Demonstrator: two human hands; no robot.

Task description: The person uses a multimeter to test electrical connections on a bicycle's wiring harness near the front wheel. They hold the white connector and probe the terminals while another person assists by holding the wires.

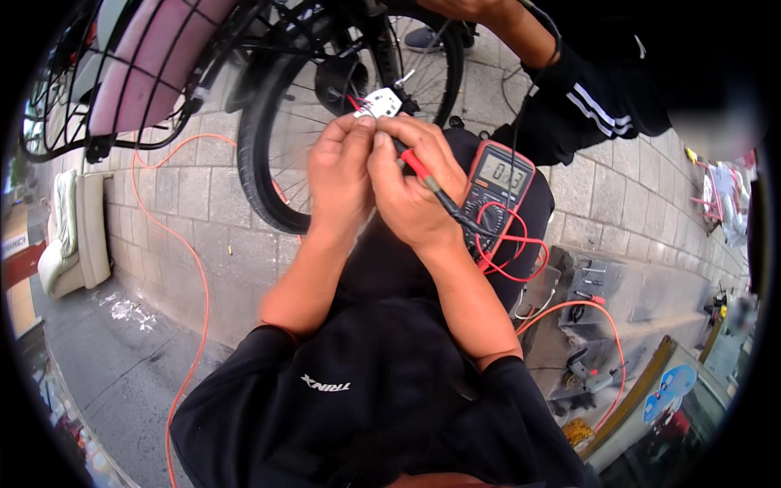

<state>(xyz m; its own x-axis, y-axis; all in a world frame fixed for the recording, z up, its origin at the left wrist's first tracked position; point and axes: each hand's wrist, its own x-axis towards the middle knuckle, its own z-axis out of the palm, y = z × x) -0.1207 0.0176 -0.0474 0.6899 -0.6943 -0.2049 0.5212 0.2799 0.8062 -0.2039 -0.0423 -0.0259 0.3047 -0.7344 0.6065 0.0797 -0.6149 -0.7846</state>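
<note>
My left hand [342, 171] is closed, its thumb and fingers pinched at the near edge of a small white plastic piece with dark holes [382, 102]. Close against it, my right hand [425, 183] grips a red and black test probe [417, 164]. The probe's tip is hidden by my fingers. Red wire [353, 102] shows at the white piece's left side. A red-cased multimeter [498, 180] with a lit display lies on my right thigh. Its red lead [533, 240] loops over the dial.
A bicycle wheel [254, 163] stands just beyond my hands, below a black wire basket [134, 69]. Another person's arm [525, 37] reaches in at upper right. An orange cord [205, 285] crosses the paving; tools [590, 370] lie on a grey step at right.
</note>
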